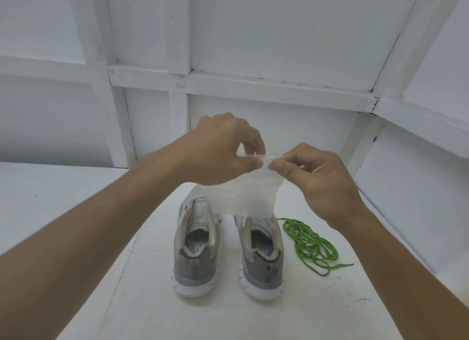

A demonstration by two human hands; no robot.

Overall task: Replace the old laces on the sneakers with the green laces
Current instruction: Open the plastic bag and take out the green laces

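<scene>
Two grey sneakers stand side by side on the white table, heels toward me: the left sneaker (194, 248) and the right sneaker (262, 256). Their front parts are hidden behind a thin white wipe (246, 195) held up in the air above them. My left hand (223, 149) pinches the wipe's top edge from the left. My right hand (317, 177) pinches the same edge from the right, thumb and forefinger together. A tangle of green laces (308, 245) lies on the table just right of the right sneaker.
The white table (142, 301) runs toward a white panelled wall (266, 47) at the back. Another white panel (411, 200) closes the right side. A few small dark specks dot the table by the green laces.
</scene>
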